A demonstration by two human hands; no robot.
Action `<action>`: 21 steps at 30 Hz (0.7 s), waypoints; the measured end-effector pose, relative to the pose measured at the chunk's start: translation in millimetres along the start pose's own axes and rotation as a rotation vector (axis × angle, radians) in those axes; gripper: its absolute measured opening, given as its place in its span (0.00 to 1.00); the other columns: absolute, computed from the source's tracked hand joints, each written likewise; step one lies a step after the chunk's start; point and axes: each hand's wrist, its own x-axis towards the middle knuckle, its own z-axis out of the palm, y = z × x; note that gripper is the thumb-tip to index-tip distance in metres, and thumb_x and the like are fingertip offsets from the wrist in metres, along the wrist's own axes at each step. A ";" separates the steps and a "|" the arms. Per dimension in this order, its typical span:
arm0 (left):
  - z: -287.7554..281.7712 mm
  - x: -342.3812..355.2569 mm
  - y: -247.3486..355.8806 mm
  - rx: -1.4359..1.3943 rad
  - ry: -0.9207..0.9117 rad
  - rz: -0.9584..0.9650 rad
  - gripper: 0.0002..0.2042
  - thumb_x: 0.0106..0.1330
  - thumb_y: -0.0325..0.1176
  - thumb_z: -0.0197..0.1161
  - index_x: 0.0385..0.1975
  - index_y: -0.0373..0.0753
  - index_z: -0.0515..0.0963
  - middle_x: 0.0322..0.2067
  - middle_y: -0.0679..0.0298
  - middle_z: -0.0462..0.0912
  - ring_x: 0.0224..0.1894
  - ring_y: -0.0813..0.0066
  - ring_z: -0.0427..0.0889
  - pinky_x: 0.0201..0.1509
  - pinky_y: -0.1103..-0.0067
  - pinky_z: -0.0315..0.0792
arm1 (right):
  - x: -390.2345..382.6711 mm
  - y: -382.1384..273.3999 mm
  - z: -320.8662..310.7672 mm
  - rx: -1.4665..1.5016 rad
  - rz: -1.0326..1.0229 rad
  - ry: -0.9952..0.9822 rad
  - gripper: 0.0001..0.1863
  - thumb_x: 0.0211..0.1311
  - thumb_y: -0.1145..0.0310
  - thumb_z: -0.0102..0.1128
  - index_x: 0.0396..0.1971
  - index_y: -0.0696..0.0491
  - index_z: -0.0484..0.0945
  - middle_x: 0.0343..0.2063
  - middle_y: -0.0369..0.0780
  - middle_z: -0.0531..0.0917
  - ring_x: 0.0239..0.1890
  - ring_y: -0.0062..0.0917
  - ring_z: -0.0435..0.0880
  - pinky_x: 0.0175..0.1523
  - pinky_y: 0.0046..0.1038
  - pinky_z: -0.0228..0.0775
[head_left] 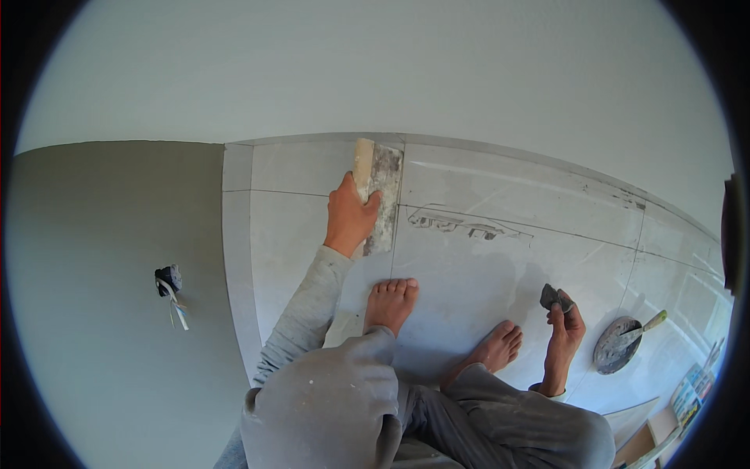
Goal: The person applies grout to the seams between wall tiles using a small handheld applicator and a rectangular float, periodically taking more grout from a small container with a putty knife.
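Note:
My left hand (351, 211) grips a wooden-handled float (383, 197) with a mottled, stained face, laid over the joints of the pale floor tiles (297, 219) near the wall's foot. My right hand (566, 328), lower right, pinches a small dark grey piece (551, 296) that I cannot make out clearly. Grey smears of paste (461, 227) lie along the joint right of the float. A round bowl (608, 356) with grey residue stands right of my right hand, a green-handled trowel (655, 320) resting across it. My bare feet are on the tiles below the float.
A white wall (391, 70) runs along the top. At the left is a grey-painted surface (117, 234) with an open box of loose wires (168, 281). Several boards and boxes (687, 391) are at the lower right. A dark object sits at the far right edge.

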 end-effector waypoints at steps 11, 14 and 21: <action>5.3 -18.8 16.6 0.068 0.034 -0.029 0.17 0.63 0.32 0.70 0.42 0.28 0.73 0.28 0.39 0.84 0.34 0.37 0.85 0.39 0.56 0.79 | 0.0 -9.7 -7.1 -0.044 -0.007 0.007 0.18 0.74 0.66 0.63 0.56 0.61 0.82 0.30 0.32 0.80 0.32 0.15 0.73 0.39 0.19 0.66; 6.0 -17.7 20.8 0.046 0.039 -0.051 0.16 0.63 0.32 0.70 0.41 0.28 0.73 0.27 0.39 0.84 0.34 0.37 0.86 0.39 0.56 0.79 | 4.4 -2.7 -4.2 -0.023 -0.024 0.032 0.17 0.74 0.67 0.63 0.56 0.61 0.82 0.30 0.32 0.80 0.32 0.15 0.74 0.39 0.19 0.66; -1.6 -17.3 29.0 0.200 -0.055 -0.021 0.18 0.62 0.31 0.70 0.45 0.27 0.72 0.28 0.40 0.84 0.34 0.35 0.84 0.38 0.54 0.78 | 8.8 -9.1 5.9 -0.028 -0.045 -0.021 0.17 0.73 0.68 0.63 0.56 0.61 0.82 0.31 0.32 0.80 0.32 0.15 0.73 0.39 0.19 0.66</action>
